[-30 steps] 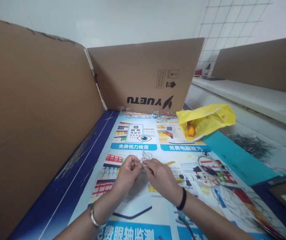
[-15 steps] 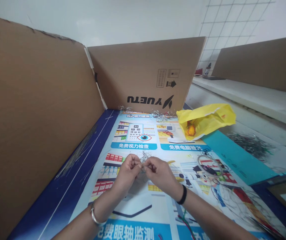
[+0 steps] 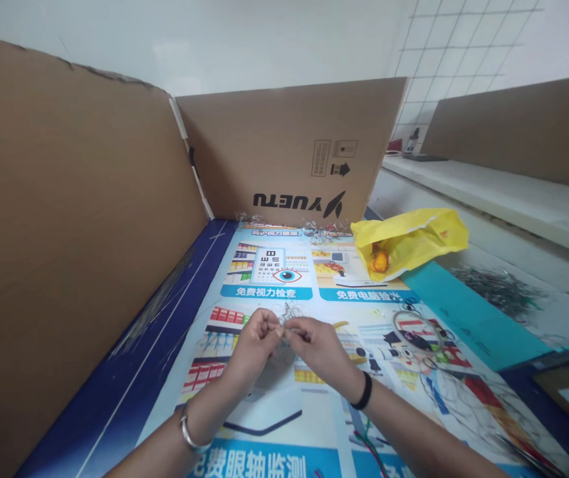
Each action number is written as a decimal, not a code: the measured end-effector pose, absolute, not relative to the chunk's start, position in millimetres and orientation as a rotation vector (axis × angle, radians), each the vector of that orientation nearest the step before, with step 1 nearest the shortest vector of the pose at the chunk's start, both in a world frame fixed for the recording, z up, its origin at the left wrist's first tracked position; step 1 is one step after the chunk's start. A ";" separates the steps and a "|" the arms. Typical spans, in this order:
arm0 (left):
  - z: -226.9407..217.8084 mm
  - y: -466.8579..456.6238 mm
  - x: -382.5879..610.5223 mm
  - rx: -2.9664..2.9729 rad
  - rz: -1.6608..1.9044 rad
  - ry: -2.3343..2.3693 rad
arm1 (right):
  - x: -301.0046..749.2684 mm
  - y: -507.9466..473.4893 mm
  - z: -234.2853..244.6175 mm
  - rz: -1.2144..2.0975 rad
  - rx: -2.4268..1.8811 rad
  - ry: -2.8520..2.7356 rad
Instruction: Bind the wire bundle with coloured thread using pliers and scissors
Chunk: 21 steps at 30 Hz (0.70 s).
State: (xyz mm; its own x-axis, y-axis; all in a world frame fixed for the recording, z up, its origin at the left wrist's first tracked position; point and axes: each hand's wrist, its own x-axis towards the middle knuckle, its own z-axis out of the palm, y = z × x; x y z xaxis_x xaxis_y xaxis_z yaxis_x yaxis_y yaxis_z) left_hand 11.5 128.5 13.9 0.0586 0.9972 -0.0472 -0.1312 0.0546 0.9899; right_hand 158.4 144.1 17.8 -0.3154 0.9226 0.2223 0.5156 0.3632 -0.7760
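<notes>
Wire tangle [image 3: 290,309] not yet released: pinched by left hand [image 3: 254,342] and right hand [image 3: 320,348], projecting just beyond both. Wire clumps [image 3: 318,232] are seen farther ahead (finished or not can't be told); loose wire pile [image 3: 500,290] is seen well right of right hand.

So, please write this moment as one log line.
left hand: pinching wire tangle | right hand: pinching it too | yellow bag: open, right side

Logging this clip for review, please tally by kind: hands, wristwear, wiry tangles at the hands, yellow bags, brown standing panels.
Left hand and right hand: 2
Silver bangle and black wristband: 2
Wiry tangle at the hands: 1
Yellow bag: 1
Left panel, back panel and right panel: 3
Total: 9
</notes>
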 end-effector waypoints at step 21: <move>12.8 136.5 1.8 1.448 1.141 1.202 | 161.2 145.7 15.7 0.514 -1.261 -2.062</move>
State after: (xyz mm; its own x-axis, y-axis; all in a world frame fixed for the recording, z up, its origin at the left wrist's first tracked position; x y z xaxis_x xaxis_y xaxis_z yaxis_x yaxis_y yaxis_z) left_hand 1.8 136.5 12.8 0.0989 0.9900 0.1009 0.1518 -0.1153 0.9817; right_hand 161.2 145.7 15.7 -0.3192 0.8886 0.3293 0.6300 0.4586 -0.6267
